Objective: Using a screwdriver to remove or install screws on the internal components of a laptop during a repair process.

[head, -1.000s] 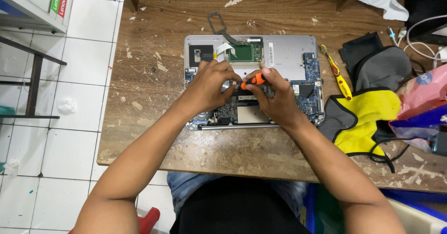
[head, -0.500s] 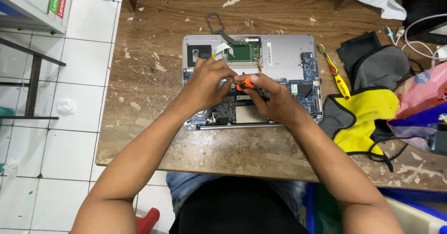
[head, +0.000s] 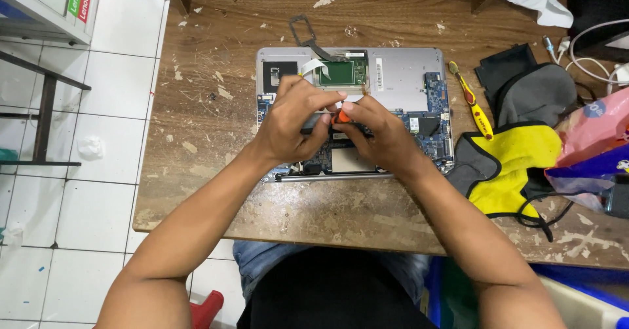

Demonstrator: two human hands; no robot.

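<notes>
An opened laptop base (head: 406, 80) lies on the worn wooden table (head: 216, 139), its blue circuit board (head: 436, 129) and green board (head: 337, 73) exposed. Both hands meet over its middle. My right hand (head: 380, 136) grips an orange-handled screwdriver (head: 342, 115) whose tip is hidden among the fingers. My left hand (head: 295, 123) curls over a dark part of the laptop beside the screwdriver, fingers touching the tool's top. What lies under the hands is hidden.
A yellow-and-red screwdriver (head: 473, 103) lies right of the laptop. Beyond it are a grey and yellow cloth bag (head: 517, 159), a black pouch (head: 508, 70), cables (head: 590, 54) and a pink bag (head: 596, 129). A black frame piece (head: 304, 31) lies behind the laptop. White tiled floor (head: 78, 191) is at left.
Both hands have shifted slightly leftward and toward the laptop's centre. The orange screwdriver has gone from lying sideways to more upright, mostly covered by the fingers.
</notes>
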